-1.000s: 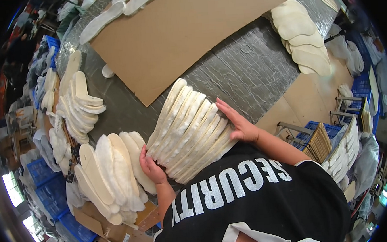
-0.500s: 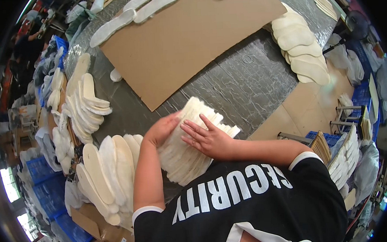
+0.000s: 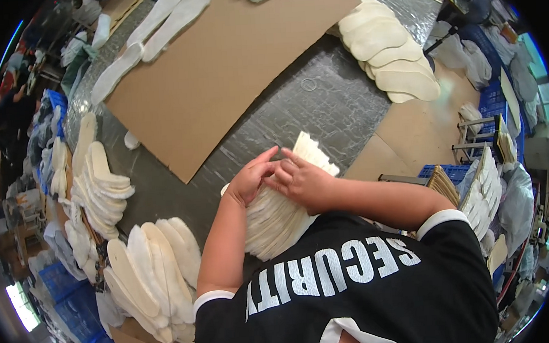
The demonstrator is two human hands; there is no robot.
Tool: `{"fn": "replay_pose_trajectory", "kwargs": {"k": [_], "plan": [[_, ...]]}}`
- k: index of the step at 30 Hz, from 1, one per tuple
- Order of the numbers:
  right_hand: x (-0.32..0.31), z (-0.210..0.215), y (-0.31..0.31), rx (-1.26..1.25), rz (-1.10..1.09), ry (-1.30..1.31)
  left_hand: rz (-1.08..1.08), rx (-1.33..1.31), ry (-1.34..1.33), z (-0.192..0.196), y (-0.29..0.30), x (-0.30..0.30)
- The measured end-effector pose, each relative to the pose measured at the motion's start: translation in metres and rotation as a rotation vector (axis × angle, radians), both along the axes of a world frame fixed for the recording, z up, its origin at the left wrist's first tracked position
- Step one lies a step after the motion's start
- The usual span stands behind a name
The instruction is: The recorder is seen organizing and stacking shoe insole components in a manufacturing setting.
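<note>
A thick bundle of cream fleece insoles (image 3: pixel 278 225), stacked with their fluffy edges showing, rests against my body at the table's near edge. At its upper left side, my left hand (image 3: pixel 252 180) is closed round the insoles with its fingers pointing up and to the right. My right hand (image 3: pixel 303 181) lies across the top of the bundle, its bent fingers meeting the left hand's fingertips. What lies between the fingertips is hidden. The far ends of the insoles (image 3: pixel 314 151) stick out beyond my right hand.
Fanned insoles lie at near left (image 3: pixel 155 273), left (image 3: pixel 101 191) and far right (image 3: pixel 389 48). A brown cardboard sheet (image 3: pixel 224 67) covers the far grey table (image 3: pixel 321 106), with white insoles (image 3: pixel 177 23) along its edge. Blue crates (image 3: pixel 68 297) stand at left, a metal-legged rack (image 3: pixel 476 135) at right.
My right hand's spread fingers have bent and drawn in to meet my left hand's. The surroundings have shifted left in view, and the bundle looks turned slightly.
</note>
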State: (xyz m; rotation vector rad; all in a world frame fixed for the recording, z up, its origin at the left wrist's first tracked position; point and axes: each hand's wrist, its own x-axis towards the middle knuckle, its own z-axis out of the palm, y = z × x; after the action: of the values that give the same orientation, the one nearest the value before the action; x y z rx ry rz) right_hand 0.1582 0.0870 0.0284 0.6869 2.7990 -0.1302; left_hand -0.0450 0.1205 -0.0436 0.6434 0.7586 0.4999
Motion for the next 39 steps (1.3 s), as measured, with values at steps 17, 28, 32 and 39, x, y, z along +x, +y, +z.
{"fn": "replay_pose_trajectory", "kwargs": {"k": [17,28,32,39], "plan": [[0.015,-0.031,0.0,-0.069,-0.083,0.375,0.037,1.349,1.028,-0.042,0.165,0.16],[-0.007,-0.024,0.024,-0.071,0.02,0.294,1.024,0.387,-0.035,0.091,-0.053,-0.078],[-0.01,-0.017,0.022,-0.076,0.092,0.315,1.056,0.409,0.125,0.075,-0.096,-0.101],[-0.018,-0.012,0.028,-0.1,0.24,0.297,0.267,0.932,1.151,0.043,-0.045,-0.079]]}}
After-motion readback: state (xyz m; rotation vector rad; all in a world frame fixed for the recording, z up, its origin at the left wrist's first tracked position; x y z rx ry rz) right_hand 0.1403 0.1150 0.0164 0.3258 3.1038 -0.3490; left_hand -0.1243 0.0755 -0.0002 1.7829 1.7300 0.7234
